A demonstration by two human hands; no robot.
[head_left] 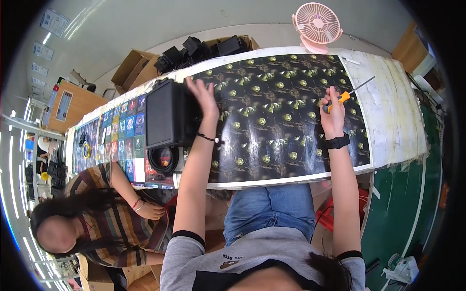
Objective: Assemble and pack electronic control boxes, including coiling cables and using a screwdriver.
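My right hand (pixel 333 116) is closed around a screwdriver (pixel 345 96) with a yellow and dark handle. Its thin shaft points up and to the right, above the table's bare right part. My left hand (pixel 204 100) has its fingers spread and holds nothing. It is at the right side of a black box-shaped device (pixel 160 116) with a flat dark panel; whether it touches the device I cannot tell. A coiled black cable (pixel 163 161) lies at the device's near end. Under both hands is a glossy dark sheet (pixel 272 131) with a repeated yellow-green pattern.
A pink fan (pixel 318 26) stands at the far edge. Behind the table, several black devices (pixel 194 48) sit by a cardboard box (pixel 133 70). Picture cards (pixel 121 126) cover the table's left part, with a yellow ring (pixel 86 150). Another person (pixel 111 213) sits at my left.
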